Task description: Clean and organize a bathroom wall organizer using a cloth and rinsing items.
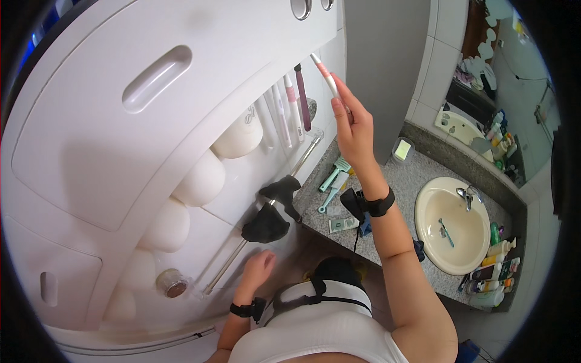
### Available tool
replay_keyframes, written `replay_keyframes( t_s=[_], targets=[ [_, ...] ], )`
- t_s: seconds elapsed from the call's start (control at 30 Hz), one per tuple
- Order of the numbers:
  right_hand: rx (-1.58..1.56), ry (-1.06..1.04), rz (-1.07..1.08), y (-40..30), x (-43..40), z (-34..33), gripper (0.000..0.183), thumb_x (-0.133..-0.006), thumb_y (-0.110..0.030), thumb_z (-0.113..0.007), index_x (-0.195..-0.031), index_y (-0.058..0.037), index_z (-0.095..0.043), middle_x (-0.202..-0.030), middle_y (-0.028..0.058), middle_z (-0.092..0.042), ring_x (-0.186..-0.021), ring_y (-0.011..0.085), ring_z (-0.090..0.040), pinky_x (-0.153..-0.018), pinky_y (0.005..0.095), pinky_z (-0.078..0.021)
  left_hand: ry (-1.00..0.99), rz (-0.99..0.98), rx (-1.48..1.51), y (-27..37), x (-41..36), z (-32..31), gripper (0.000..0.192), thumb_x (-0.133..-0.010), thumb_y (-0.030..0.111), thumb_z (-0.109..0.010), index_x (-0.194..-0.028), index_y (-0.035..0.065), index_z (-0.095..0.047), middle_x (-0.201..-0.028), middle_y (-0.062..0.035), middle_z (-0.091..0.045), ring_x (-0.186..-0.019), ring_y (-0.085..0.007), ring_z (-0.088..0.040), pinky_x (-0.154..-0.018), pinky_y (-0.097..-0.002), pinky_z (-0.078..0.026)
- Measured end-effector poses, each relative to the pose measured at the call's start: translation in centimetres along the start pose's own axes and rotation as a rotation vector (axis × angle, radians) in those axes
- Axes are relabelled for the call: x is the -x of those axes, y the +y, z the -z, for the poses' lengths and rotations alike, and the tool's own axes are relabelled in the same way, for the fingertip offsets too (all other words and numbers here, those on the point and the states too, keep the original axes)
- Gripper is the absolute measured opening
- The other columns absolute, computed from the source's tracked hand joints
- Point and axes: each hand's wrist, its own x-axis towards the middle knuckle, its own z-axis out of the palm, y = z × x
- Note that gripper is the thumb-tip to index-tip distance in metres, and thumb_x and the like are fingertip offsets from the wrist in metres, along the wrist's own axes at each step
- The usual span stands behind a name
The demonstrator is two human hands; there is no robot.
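Note:
My right hand [356, 125], raised beside the end of a white wall-mounted cabinet, grips a toothbrush [327, 75] with a white and pink handle. Its upper end reaches the cabinet's edge [272, 68]. Beside it, several toothbrushes hang from the cabinet's underside, among them a purple one [302, 100] and another white and pink one [292, 106]. Low on the left, my left hand [259, 267] is loosely curled, with nothing visible in it. It is near a metal towel rail [227, 267] on which black cloth [268, 222] hangs.
Rounded white dispensers [199, 177] line the cabinet's underside. On the granite counter [386, 240] lie a green comb [335, 174], a tube [343, 225] and a soap dish [402, 150]. A small teal-handled item [446, 233] lies in the cream sink [429, 240]; several bottles [494, 272] stand beyond.

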Motion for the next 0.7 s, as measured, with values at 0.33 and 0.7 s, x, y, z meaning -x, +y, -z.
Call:
replay_keyframes(
  t_s=[0.33, 0.7],
  targets=[
    [0.229, -0.471, -0.257, 1.8, 4.5, 2.2, 0.030, -0.094, -0.023, -0.059, -0.122, -0.0093, -0.059, -0.066, 0.0113, -0.060, -0.059, 0.0273, -0.059, -0.056, 0.0360, -0.0450, -0.072, 0.022, 0.023, 0.7, -1.8, -1.0, 0.015, -0.091, 0.019, -0.061, -0.098, 0.0067, -0.064, -0.083, -0.0154, -0.068, -0.077, -0.0340, -0.066, -0.067, -0.0406, -0.051],
    [0.430, -0.351, -0.622, 6.7, 10.6, 22.2, 0.028, -0.092, -0.021, -0.063, -0.116, -0.0070, -0.066, -0.069, 0.0080, -0.064, -0.061, 0.0169, -0.060, -0.060, 0.0318, -0.0472, -0.244, -0.009, -0.017, 4.4, -6.1, -5.4, 0.016, -0.094, 0.017, -0.059, -0.101, 0.0032, -0.063, -0.079, -0.0110, -0.065, -0.068, -0.0204, -0.063, -0.065, -0.0332, -0.051]
  ],
)
